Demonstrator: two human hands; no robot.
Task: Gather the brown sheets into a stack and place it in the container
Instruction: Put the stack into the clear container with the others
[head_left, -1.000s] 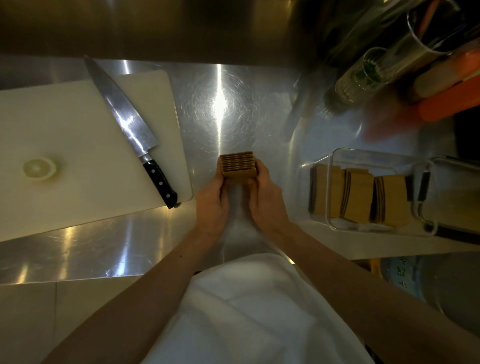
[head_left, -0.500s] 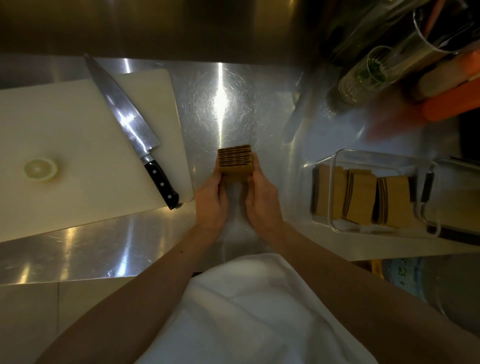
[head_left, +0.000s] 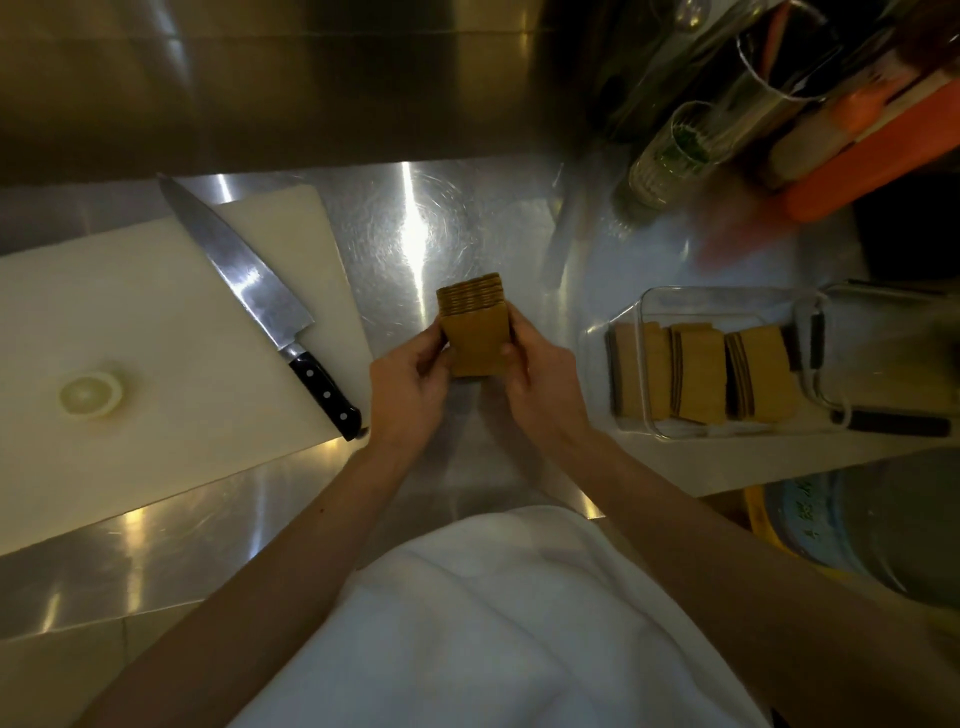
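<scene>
While both hands, left hand (head_left: 410, 374) and right hand (head_left: 540, 382), clamp the stack (head_left: 474, 325) mid-bench near the front edge, the container (head_left: 644, 306) lies to the right; right grip is nearer.

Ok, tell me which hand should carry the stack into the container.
Right. The clear container sits on the right hand's side, a short, unobstructed move away. The left hand would have to cross the body. Both hands grip the stack now.
</scene>
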